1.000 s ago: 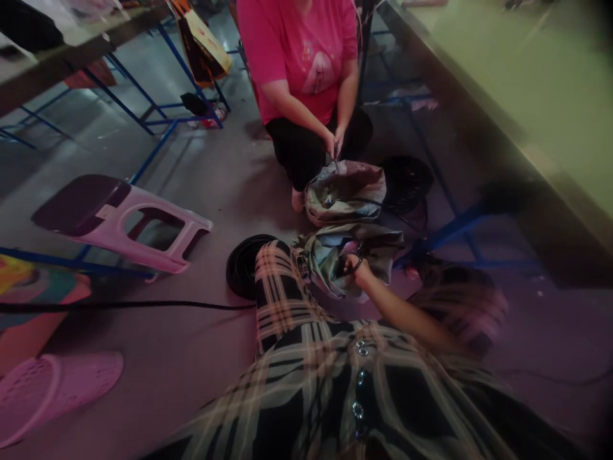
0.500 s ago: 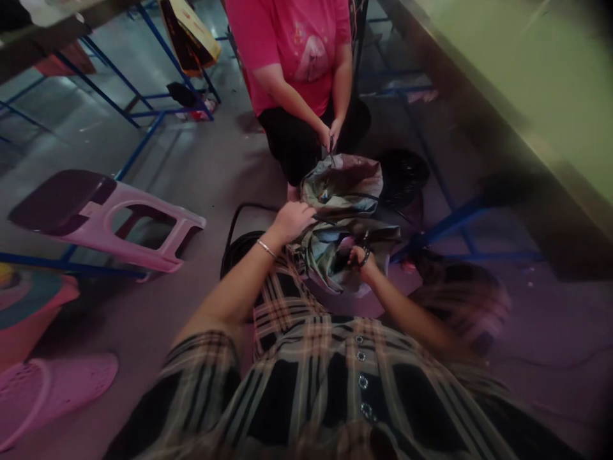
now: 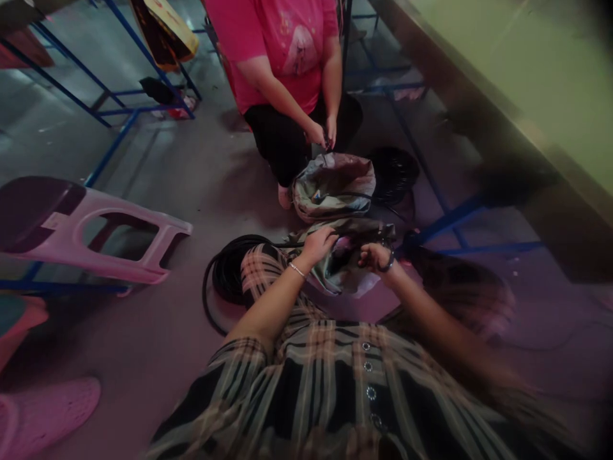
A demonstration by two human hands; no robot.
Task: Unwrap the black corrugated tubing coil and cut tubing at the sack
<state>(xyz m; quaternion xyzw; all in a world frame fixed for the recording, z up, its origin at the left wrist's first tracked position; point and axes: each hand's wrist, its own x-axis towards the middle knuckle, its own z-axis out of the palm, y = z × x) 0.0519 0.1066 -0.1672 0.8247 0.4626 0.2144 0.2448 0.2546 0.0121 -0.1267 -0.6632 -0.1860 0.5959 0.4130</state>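
Observation:
My left hand is closed on a black cable at the left side of the nearer open sack. The cable runs left to a black coil beside my knee. Over the right side of that sack is my right hand, its fingers curled; whether something small is between them I cannot make out. Just beyond stands a second open sack, with a black cable across its rim leading to another coil.
A person in a pink shirt crouches opposite, both hands together above the farther sack. A pink and dark stool and a pink basket are at left. The green-topped table and blue frame legs border the right.
My left hand has moved right and down, from near the farther sack to the nearer one. My right hand has shifted slightly right. The view has shifted, and the coil at left shows more fully.

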